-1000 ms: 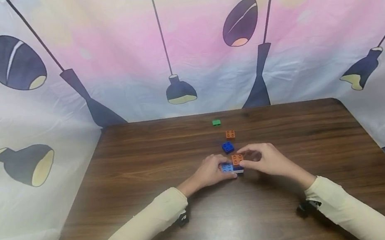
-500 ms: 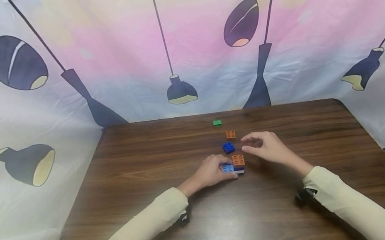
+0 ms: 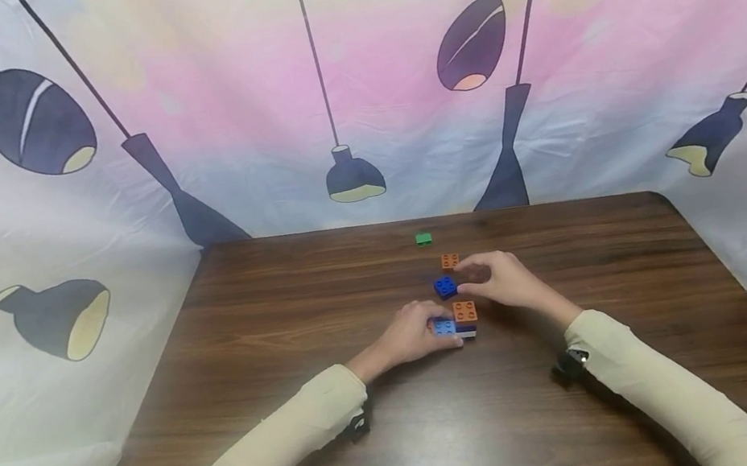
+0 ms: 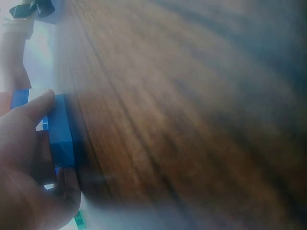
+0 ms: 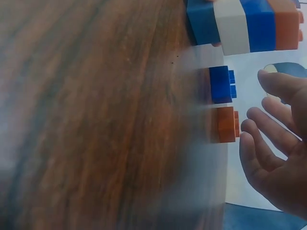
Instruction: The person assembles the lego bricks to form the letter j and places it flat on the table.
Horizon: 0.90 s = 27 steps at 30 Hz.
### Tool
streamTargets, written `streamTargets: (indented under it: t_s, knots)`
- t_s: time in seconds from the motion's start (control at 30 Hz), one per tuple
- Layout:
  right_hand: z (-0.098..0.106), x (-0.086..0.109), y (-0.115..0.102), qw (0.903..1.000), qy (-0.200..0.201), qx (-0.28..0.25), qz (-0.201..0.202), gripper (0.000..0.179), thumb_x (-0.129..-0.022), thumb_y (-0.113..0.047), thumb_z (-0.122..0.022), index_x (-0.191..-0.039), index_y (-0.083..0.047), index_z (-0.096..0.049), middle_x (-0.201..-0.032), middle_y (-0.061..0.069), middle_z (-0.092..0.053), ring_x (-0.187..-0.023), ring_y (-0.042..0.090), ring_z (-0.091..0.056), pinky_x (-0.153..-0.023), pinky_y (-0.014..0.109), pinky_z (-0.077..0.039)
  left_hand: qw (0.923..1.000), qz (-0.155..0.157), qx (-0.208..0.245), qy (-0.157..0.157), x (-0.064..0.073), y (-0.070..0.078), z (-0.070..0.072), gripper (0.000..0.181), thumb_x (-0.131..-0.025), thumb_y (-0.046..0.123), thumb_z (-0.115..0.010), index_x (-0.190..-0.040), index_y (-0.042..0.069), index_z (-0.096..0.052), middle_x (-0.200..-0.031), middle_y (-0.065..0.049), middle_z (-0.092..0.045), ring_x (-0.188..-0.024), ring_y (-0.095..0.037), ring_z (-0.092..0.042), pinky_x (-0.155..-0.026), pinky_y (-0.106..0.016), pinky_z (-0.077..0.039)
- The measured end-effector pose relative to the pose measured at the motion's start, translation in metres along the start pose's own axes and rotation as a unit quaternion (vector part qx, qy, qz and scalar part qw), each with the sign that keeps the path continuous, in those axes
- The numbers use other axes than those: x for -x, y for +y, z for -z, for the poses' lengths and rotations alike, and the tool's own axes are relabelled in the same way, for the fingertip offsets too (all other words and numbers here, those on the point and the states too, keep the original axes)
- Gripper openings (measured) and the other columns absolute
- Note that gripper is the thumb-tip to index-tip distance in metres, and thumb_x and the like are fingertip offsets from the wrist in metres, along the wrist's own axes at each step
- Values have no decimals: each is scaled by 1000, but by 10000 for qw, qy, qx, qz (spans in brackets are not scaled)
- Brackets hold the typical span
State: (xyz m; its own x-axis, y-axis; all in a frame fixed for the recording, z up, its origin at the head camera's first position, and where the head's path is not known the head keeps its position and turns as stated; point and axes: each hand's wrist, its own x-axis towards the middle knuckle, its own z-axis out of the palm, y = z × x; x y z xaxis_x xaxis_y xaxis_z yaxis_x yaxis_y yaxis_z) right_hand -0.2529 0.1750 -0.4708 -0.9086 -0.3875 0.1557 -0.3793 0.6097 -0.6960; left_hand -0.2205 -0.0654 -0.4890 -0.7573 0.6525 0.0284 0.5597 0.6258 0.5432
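Observation:
My left hand (image 3: 411, 333) grips a stack of toy building bricks (image 3: 465, 323) on the table, thumb along the near side. In the right wrist view the stack's layers show: blue at the bottom, then white, blue and an orange brick (image 5: 286, 25) on top. A light blue brick (image 3: 443, 327) shows between my left thumb and fingers. My right hand (image 3: 501, 278) holds nothing; its parted thumb and fingers hover just right of a loose blue brick (image 3: 445, 287). A loose orange brick (image 3: 450, 261) lies just beyond, overlapped at its edge by my right fingertips.
A green brick (image 3: 423, 239) lies farther back, near the far edge of the brown wooden table (image 3: 268, 307). A fabric backdrop (image 3: 251, 106) printed with hanging lamps stands behind and beside the table.
My right hand has left the orange brick on top of the stack, moved away from me, then left toward the loose blue brick. My left hand has stayed on the stack.

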Motion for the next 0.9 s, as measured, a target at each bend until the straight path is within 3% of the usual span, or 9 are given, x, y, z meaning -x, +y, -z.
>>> streamTargets:
  t_s: [0.23, 0.47, 0.9]
  knots:
    - [-6, -10, 2, 9997, -254, -4, -51, 40, -92, -22, -79, -129, -10, -69, -128, 9, -70, -113, 29, -67, -97, 51, -52, 10000, 28, 25, -11, 0, -2, -1, 50, -88, 49, -78, -124, 15, -72, -117, 2, -72, -100, -10, -61, -87, -28, -47]
    - [-13, -17, 2, 9987, -475, -74, -183, 40, -91, -16, -79, -129, -8, -70, -125, 10, -71, -107, 27, -68, -91, 46, -56, 10000, -19, -7, 20, -1, -3, -2, 49, -88, 49, -77, -124, 15, -73, -117, 2, -72, -100, -10, -61, -88, -29, -48]
    - [-20, -22, 4, 9978, -566, 278, -208, 41, -89, -15, -81, -128, -8, -71, -116, 12, -73, -102, 26, -69, -87, 44, -57, 9999, -149, 43, 50, -1, -1, 0, 46, -89, 44, -78, -123, 12, -73, -117, 1, -73, -100, -9, -63, -88, -28, -48]
